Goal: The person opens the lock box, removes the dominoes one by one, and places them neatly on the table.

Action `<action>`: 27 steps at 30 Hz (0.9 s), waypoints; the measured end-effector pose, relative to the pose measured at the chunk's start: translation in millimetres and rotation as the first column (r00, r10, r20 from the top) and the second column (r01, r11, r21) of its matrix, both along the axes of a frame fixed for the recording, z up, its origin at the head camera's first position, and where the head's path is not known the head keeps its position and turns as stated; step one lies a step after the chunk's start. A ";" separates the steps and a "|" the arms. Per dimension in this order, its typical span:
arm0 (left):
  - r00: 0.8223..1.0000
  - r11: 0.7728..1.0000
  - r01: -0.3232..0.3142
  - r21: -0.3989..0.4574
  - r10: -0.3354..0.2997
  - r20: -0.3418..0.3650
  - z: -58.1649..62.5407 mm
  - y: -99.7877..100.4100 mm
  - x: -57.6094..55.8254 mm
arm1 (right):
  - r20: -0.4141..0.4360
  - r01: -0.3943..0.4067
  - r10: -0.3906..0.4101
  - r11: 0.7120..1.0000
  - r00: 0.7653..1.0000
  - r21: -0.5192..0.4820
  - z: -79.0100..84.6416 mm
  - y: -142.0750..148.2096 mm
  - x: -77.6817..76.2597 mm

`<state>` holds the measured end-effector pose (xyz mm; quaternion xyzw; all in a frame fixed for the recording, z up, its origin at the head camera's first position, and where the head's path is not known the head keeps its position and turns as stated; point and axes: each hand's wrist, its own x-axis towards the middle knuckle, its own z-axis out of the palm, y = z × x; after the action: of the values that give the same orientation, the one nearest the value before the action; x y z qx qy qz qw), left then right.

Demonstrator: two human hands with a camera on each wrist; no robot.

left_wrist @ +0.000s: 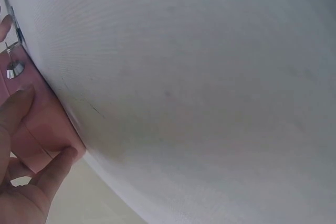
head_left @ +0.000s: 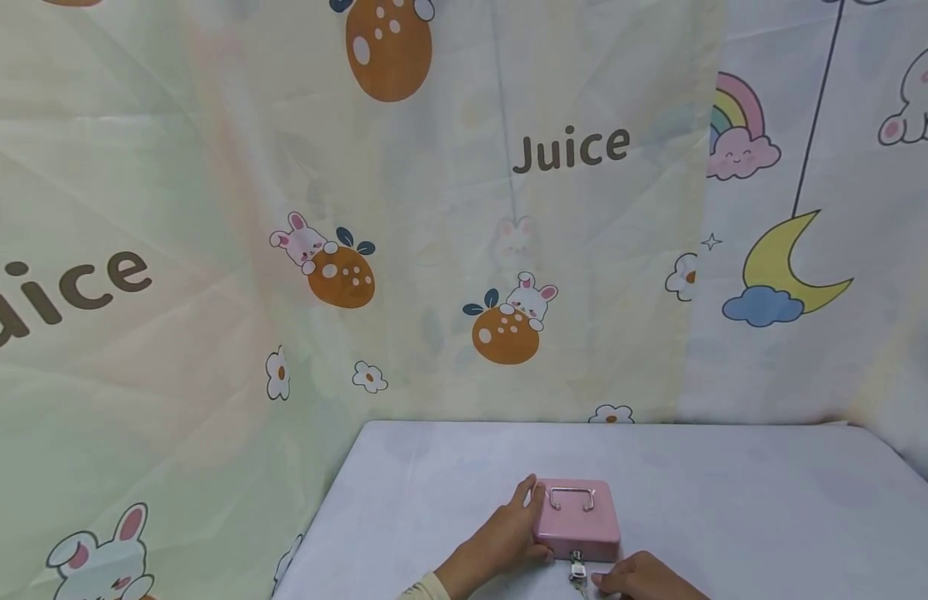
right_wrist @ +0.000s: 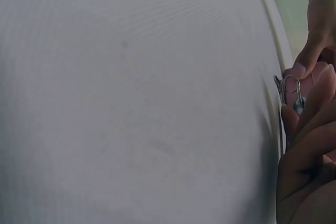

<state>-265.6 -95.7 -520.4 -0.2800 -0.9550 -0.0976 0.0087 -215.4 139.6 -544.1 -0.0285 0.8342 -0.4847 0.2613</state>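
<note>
A small pink metal cash box (head_left: 575,527) with a silver handle (head_left: 572,497) on its lid sits closed on the white table. My left hand (head_left: 503,540) grips its left side, thumb at the front and fingers toward the back. From the front lock (left_wrist: 14,70) a metal key with a ring and another key (head_left: 578,572) hangs down. Just right of these keys is my right hand (head_left: 647,578), its fingers loosely bent. In the right wrist view the metal ring (right_wrist: 291,81) shows beside the right fingertips, with no clear pinch; the palm side is partly hidden.
The white table (head_left: 434,475) extends to both sides of the box and behind it. Printed cloth (head_left: 434,208) with rabbits, oranges and the word Juice hangs behind the table's back edge and along its left side.
</note>
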 end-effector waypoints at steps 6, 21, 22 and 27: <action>1.000 1.000 0.009 -0.002 -0.009 -0.008 0.3 -0.6 0.3 | 0.002 0.022 -0.022 1.000 1.000 0.011 1.3 14.7 -0.1; 1.000 1.000 0.001 0.002 -0.001 0.004 0.2 0.5 0.3 | -0.057 0.191 -0.183 0.962 0.981 0.196 10.7 34.1 -12.6; 1.000 1.000 0.000 0.002 0.000 0.006 0.2 0.4 0.2 | -0.064 0.190 -0.180 0.959 0.981 0.210 9.9 35.7 -15.0; 1.000 1.000 0.005 0.013 -0.005 0.002 -0.3 -0.2 0.3 | -0.137 0.218 -0.191 0.950 0.972 0.222 11.3 36.1 -18.9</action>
<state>-265.4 -95.9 -520.7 -0.2824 -0.9536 -0.1043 0.0095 -234.2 175.7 -532.8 0.0618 0.8978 -0.4044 0.1631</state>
